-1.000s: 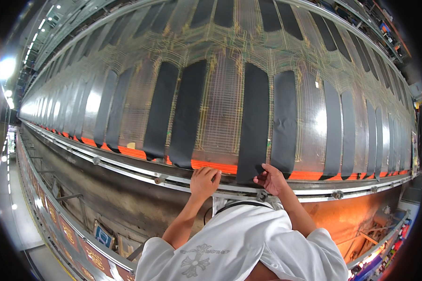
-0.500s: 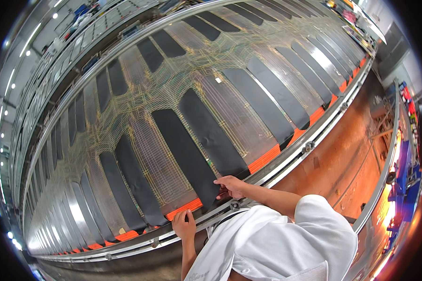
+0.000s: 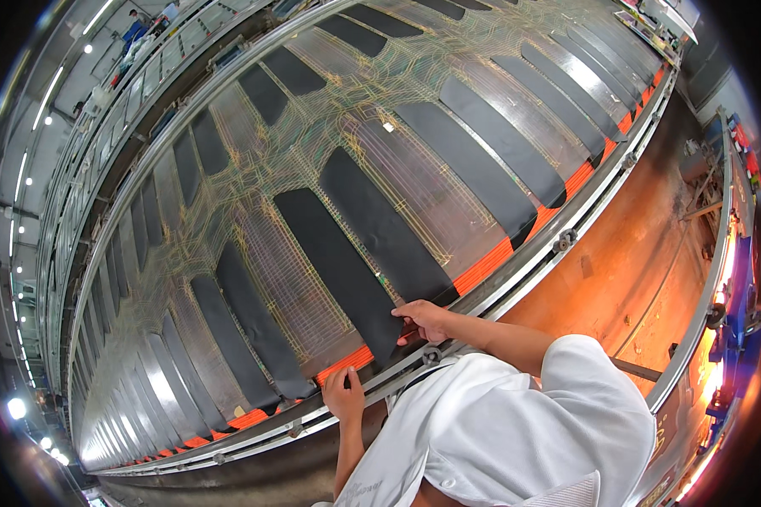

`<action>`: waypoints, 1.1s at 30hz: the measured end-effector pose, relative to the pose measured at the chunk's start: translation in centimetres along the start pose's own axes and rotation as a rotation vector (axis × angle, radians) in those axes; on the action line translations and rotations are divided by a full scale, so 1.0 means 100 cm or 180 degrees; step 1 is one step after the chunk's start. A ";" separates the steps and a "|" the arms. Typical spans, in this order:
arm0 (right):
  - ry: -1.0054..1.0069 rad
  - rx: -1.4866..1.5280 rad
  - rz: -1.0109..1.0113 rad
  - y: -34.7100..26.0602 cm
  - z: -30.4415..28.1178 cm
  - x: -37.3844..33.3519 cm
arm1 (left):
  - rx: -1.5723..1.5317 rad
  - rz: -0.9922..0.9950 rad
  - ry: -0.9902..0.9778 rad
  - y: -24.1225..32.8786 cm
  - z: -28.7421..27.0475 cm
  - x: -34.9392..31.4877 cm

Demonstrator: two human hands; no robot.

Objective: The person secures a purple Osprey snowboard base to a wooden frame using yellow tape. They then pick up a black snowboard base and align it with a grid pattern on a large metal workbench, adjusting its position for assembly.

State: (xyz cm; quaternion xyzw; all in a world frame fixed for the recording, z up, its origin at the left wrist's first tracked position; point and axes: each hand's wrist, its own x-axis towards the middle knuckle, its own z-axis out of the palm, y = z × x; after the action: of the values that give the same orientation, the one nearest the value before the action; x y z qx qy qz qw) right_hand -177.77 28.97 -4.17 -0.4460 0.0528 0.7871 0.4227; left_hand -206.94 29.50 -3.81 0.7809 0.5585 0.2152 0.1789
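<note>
Black strip point(image 3: 334, 262) runs far and left, lengthwise, from the right hand point(image 3: 423, 319), the nearer one, whose grip looks pinched on its near end. Left hand point(image 3: 344, 395), loosely curled and empty, sits by orange edging point(image 3: 355, 358). Lined table point(image 3: 431, 190); lamps point(image 3: 49, 91) beyond, left.

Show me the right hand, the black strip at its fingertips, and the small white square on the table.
Right hand point(image 3: 426, 317): head view, on the back of the hand.
Black strip point(image 3: 340, 269): head view, midway along its upper face.
Small white square point(image 3: 388, 128): head view, on its middle.
</note>
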 end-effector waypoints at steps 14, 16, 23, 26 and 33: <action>0.0065 -0.0064 -0.0081 0.002 0.003 0.001 | -0.0042 0.0015 0.0087 0.003 -0.004 0.000; 0.0050 -0.0087 -0.0073 0.001 0.002 -0.001 | -0.0017 0.0030 0.0112 0.004 -0.005 -0.001; 0.0017 -0.0114 -0.0111 -0.004 -0.009 -0.002 | 0.0036 0.0070 0.0070 0.011 0.002 0.005; 0.0083 -0.0129 -0.0133 -0.006 -0.003 -0.001 | -0.0029 0.0111 0.0192 0.007 0.005 0.003; -0.0300 -0.0266 -0.0399 0.004 -0.010 0.012 | -0.0259 -0.0553 -0.0386 0.007 -0.014 0.005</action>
State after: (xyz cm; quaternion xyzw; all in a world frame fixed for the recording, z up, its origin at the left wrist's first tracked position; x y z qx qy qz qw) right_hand -177.63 28.97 -5.77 -0.4282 -0.0281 0.7808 0.4541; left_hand -207.04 29.86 -2.20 0.7331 0.6031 0.1738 0.2620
